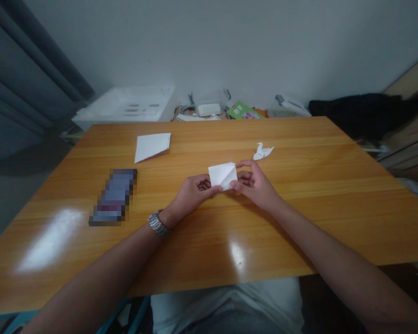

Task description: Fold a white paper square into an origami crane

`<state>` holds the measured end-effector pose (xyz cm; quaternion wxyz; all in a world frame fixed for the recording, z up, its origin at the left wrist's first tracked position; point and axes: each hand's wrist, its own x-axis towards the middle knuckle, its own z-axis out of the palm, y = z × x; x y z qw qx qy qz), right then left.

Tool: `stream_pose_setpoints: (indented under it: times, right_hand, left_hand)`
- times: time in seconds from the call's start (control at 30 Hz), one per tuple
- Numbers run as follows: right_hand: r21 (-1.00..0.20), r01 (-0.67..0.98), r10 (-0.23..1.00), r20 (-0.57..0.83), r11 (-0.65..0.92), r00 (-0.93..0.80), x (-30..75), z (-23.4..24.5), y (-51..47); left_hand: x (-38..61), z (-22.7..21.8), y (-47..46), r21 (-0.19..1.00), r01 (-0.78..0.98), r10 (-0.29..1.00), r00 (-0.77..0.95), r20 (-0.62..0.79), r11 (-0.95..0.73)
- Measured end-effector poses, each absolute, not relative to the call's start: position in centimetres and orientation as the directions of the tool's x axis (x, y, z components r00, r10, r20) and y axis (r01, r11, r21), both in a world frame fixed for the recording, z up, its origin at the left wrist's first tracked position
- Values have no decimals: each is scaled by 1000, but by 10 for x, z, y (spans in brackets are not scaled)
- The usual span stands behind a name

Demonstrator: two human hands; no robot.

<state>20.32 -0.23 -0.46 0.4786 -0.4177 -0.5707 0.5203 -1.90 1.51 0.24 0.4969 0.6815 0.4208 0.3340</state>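
A small folded square of white paper (223, 175) is held up between both hands, just above the wooden table. A diagonal crease runs across its face. My left hand (194, 195) grips its lower left edge, thumb in front and fingers curled behind. On the other side, my right hand (256, 184) pinches the lower right corner with the thumb, while its index finger reaches to the upper right corner. The fingertips behind the paper are hidden. Beyond my right hand stands a small white origami bird (263, 151).
A folded white sheet (152, 146) lies on the table (209, 246) at the back left. Nearer, on the left, is a dark, pixelated phone-like object (114, 197). Behind the table's far edge are a white plastic tray (125, 104), a green booklet (244, 111) and dark cloth (365, 111).
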Motion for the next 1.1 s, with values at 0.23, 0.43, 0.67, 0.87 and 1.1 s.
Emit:
stream_pose_setpoints:
  times: [0.23,0.43,0.67,0.87,1.1]
  right_hand:
    - [-998,-30,979,52,47,-198,203,-3,0]
    - [-995,64,988,66,75,-137,203,-6,1]
    - [-996,-89,999,30,27,-26,204,-7,3]
    - [-979,-200,999,-44,-44,-5,202,-4,2]
    - [-959,-270,994,-66,-87,-87,199,-8,-1]
  left_hand:
    - [-22,-1,14,933,313,867,499,-3,-177]
    - [-22,2,15,926,324,870,493,9,-194]
    - [-21,7,17,968,192,918,390,74,-160]
    - [-22,7,17,968,170,927,358,116,-187]
    - [-23,0,20,975,142,950,288,123,-169]
